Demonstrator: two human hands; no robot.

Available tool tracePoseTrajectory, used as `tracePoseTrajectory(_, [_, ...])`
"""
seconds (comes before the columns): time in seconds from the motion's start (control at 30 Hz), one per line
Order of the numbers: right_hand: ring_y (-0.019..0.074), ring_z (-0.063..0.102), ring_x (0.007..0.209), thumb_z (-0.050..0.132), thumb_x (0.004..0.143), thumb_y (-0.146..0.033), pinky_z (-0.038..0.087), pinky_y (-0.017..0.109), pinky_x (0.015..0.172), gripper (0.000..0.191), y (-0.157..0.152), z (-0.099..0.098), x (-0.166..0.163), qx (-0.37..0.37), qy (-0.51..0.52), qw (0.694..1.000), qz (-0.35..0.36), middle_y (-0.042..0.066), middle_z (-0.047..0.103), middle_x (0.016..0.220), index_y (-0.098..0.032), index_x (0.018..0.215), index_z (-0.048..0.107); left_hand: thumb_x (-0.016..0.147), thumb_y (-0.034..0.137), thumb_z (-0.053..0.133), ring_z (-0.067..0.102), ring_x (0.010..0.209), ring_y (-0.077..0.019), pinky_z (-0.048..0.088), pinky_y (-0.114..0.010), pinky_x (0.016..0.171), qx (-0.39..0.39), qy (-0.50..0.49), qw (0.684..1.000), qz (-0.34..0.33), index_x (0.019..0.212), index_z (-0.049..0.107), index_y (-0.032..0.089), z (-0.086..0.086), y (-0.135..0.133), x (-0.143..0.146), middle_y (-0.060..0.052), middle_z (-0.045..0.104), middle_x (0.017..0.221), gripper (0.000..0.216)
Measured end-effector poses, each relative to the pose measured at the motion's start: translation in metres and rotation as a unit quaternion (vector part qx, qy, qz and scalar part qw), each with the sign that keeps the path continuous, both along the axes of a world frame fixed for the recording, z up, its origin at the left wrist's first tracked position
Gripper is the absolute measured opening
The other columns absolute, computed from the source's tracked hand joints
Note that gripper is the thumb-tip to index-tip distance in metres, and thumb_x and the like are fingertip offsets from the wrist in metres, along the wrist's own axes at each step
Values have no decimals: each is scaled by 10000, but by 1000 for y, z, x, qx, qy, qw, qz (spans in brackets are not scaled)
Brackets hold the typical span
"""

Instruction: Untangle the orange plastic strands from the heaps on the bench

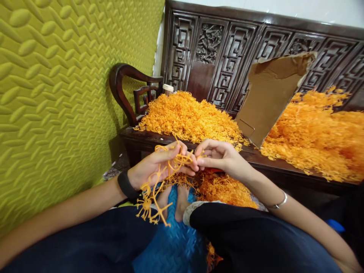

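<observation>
My left hand (153, 163), a black band at its wrist, is closed around a tangle of thin orange plastic sprigs (146, 204). Their branched, star-tipped ends dangle below the palm. Fingertips nearly meeting the left ones, my right hand (217, 155) pinches a small orange bit at the tangle's right end. Whether that bit is joined to the rest, I cannot tell. Beyond both hands, a heap of similar orange pieces (187, 113) lies on the dark wooden bench (127, 132). Another orange heap (227, 191) sits low, below my right hand.
An upright cardboard sheet (270, 91) separates the bench heap from a larger orange heap (318, 140) on the right. A white-lidded container (167, 88) stands behind, near the curved armrest (122, 79). Textured yellow padding (71, 113) covers the left wall. Blue material (170, 246) lies between my legs.
</observation>
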State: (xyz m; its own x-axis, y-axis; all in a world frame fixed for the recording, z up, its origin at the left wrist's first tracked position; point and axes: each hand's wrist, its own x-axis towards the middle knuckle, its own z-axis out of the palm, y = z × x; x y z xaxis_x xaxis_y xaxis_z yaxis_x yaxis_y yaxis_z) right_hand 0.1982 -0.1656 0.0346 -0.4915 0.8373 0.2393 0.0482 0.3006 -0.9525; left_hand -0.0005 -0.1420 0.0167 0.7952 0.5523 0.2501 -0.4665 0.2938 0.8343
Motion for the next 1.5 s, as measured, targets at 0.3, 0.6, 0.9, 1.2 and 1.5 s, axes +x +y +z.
tracePoseTrajectory(0.3, [63,515,598,647,752,-149,440,194,549,83,-4,5,7,32,-118,990,72,-15,566,680,-127,736,569,817,262,551,395,446,-55,303,-200,490,67,140,987,30,609,448,149,-5,-4,5,46,460,479,258])
tracePoseTrajectory(0.6, [92,588,676,697,717,-169,478,233,642,110,14,-10,33,-38,-120,964,234,19,639,727,-107,696,609,777,256,572,284,439,-45,200,-214,450,94,180,979,-11,593,459,149,-9,-16,23,68,386,482,241])
tracePoseTrajectory(0.9, [123,628,711,711,710,-208,495,253,691,144,16,-13,45,-11,-111,946,303,66,670,705,-95,657,638,750,279,566,237,458,-52,141,-241,460,117,201,972,-36,565,436,153,-6,-29,40,70,316,500,259])
tracePoseTrajectory(1.2, [104,595,616,691,730,-197,478,212,589,131,5,-7,82,22,-117,960,254,71,639,667,-100,644,675,794,284,557,199,397,-35,138,-213,422,93,173,976,97,523,364,157,-4,-7,12,86,273,436,355])
tracePoseTrajectory(1.5, [207,598,931,640,702,-326,441,406,896,363,88,-45,132,142,-44,899,-412,100,624,990,-149,1019,630,873,364,460,521,593,-106,463,-252,564,12,91,994,59,892,553,167,-8,2,12,31,446,640,218])
